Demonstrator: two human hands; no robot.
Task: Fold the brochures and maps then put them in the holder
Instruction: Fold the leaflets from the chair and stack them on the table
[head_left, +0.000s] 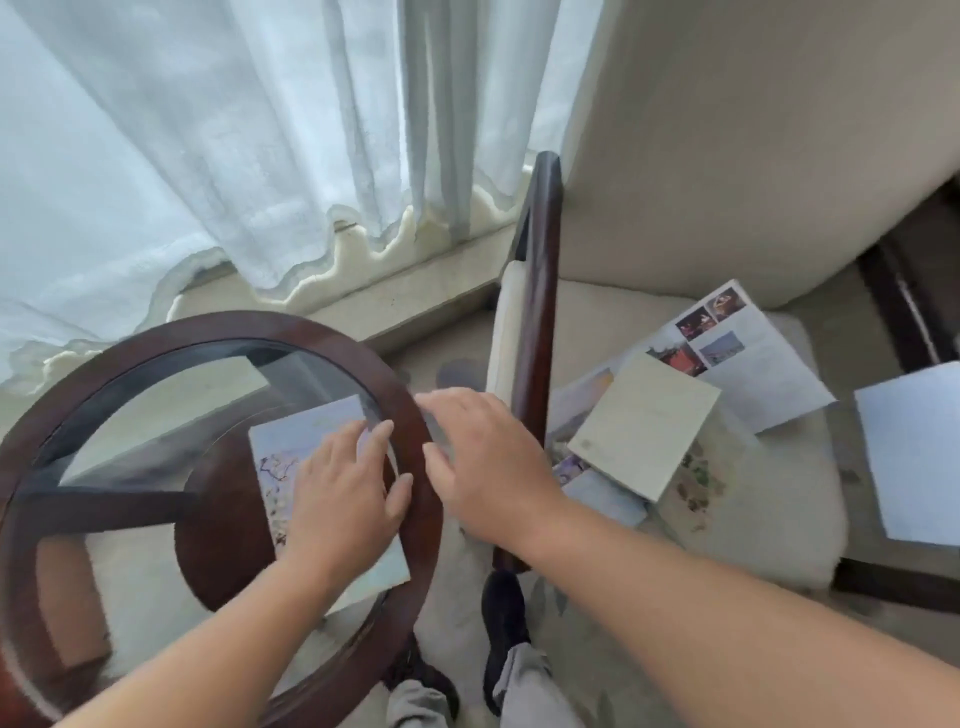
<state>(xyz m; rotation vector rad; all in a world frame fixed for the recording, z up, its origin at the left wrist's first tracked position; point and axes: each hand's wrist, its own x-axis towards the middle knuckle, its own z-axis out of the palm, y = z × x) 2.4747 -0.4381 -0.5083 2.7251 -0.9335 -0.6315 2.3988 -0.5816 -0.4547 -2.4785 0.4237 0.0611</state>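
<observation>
- Pressing flat, the fingers (382, 441) of the left hand (343, 499) lie straight and slightly apart on a brochure (291, 447), their tips close to the rim of the round table (156, 332).
- Spread and loosely extended, the fingers (441, 402) of the right hand (483, 467) grip nothing. They hover just outside the table's rim. Motion blur hides whether they touch it.
- The brochure lies on the table's glass top, just inside the rim on the side nearest the right hand. Its printed face shows pale blue with a branching motif.
- Handling, as a judgement: the brochure appears thin, light and limp, and it is likely to slide on the glass. One palm should pin it while the other hand lifts a free corner or edge. A crease would then be set by running the fingertips along the fold.
- Outward from the table, past a dark wooden armrest (540, 312), more papers lie on a chair seat (753, 545). A pale square booklet (644, 426) rests on overlapping leaflets. A photo leaflet (753, 353) lies partly under it, on its side away from the table, and a white sheet (914, 457) lies farthest from the table.
- No holder is visible, so its place relative to the table cannot be told.
</observation>
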